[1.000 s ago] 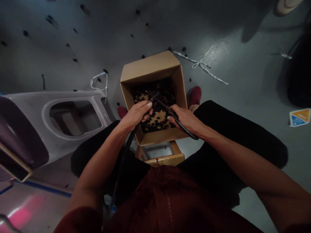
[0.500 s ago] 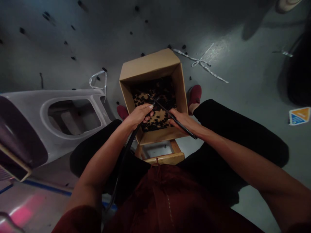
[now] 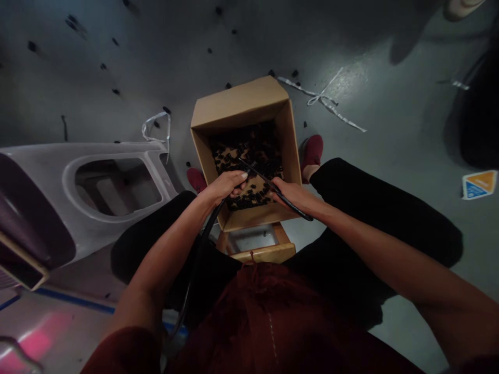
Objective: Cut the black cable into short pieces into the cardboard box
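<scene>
An open cardboard box (image 3: 240,105) stands on a small wooden stool (image 3: 260,253) between my knees and holds several small black parts (image 3: 238,149). Over its near side my left hand (image 3: 224,187) is closed on a thick black cable (image 3: 198,254) that runs down past my left thigh. My right hand (image 3: 293,195) is closed on a thin black cable (image 3: 297,209). The two cable ends meet between my hands above the box.
A grey moulded plastic panel (image 3: 58,176) with an oval opening lies on the floor at left. White strap pieces (image 3: 323,101) and scattered black bits lie on the grey floor beyond the box. An orange and blue label (image 3: 478,184) is at right.
Both hands have drawn slightly nearer to me and closer together over the box. The cable ends that stuck out past my left hand are now tucked in shorter.
</scene>
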`<action>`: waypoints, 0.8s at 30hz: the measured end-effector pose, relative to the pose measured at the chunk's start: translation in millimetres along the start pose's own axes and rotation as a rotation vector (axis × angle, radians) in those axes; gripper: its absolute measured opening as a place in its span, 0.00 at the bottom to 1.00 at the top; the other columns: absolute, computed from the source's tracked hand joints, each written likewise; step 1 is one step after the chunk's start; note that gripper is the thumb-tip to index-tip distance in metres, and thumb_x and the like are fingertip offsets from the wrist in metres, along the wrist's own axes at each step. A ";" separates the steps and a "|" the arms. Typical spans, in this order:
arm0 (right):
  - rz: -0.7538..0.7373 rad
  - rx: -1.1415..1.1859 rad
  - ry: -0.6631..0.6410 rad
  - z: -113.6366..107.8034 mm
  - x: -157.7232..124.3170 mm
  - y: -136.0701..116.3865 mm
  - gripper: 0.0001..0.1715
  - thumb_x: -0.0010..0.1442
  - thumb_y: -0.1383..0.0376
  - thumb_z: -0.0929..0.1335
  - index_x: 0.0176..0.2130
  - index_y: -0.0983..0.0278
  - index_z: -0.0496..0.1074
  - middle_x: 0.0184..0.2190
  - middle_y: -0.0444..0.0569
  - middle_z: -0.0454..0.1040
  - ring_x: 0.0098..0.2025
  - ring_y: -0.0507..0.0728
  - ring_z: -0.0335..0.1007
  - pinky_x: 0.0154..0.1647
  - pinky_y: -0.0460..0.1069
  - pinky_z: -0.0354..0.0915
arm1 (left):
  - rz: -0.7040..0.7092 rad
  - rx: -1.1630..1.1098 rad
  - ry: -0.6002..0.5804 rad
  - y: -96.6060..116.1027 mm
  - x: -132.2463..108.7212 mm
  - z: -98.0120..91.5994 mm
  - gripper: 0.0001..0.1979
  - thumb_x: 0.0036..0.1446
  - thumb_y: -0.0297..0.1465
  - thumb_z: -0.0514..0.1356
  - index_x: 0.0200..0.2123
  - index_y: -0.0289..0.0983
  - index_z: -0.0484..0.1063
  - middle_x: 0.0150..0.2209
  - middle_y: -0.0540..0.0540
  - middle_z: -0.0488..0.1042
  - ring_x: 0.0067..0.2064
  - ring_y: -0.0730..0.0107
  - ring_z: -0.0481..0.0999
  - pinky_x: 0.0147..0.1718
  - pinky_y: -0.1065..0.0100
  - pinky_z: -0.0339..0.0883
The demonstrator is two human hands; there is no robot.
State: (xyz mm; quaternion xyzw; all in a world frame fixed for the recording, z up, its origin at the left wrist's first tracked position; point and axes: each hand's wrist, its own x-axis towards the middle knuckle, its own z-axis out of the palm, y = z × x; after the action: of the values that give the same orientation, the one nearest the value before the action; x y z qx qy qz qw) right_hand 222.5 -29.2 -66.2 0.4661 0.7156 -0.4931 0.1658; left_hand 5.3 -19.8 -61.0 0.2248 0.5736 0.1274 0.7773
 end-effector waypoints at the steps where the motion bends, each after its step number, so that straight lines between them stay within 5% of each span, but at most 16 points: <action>1: -0.005 0.014 0.001 0.3 0.6 0.6 0.13 0.60 0.60 0.58 0.44 0.62 0.58 0.36 0.53 0.72 0.34 0.58 0.68 0.33 0.49 0.57 | 0.006 0.017 -0.014 1.1 -0.2 -0.9 0.09 0.59 0.31 0.56 0.28 0.32 0.65 0.23 0.52 0.62 0.17 0.87 0.55 0.13 0.81 0.46; 9: -0.076 0.115 0.038 1.0 4.4 7.5 0.19 0.59 0.56 0.60 0.47 0.64 0.60 0.43 0.56 0.70 0.44 0.61 0.67 0.40 0.52 0.60 | 0.026 0.099 -0.106 8.8 -5.1 -1.6 0.13 0.59 0.32 0.56 0.24 0.32 0.63 0.22 0.52 0.62 0.17 0.87 0.54 0.13 0.80 0.45; 24: 0.026 0.006 -0.022 -2.7 3.4 -2.1 0.11 0.59 0.61 0.59 0.42 0.61 0.59 0.32 0.51 0.73 0.32 0.58 0.68 0.31 0.49 0.56 | -0.062 -0.055 -0.030 -0.3 -1.2 6.9 0.09 0.60 0.31 0.56 0.28 0.32 0.64 0.22 0.53 0.62 0.15 0.87 0.54 0.12 0.81 0.45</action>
State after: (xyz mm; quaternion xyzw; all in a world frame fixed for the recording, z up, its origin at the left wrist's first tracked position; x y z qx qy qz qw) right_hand 219.6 -25.3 -66.2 0.4702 0.7063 -0.4981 0.1787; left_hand 11.4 -22.0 -58.5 0.1872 0.5648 0.1155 0.7954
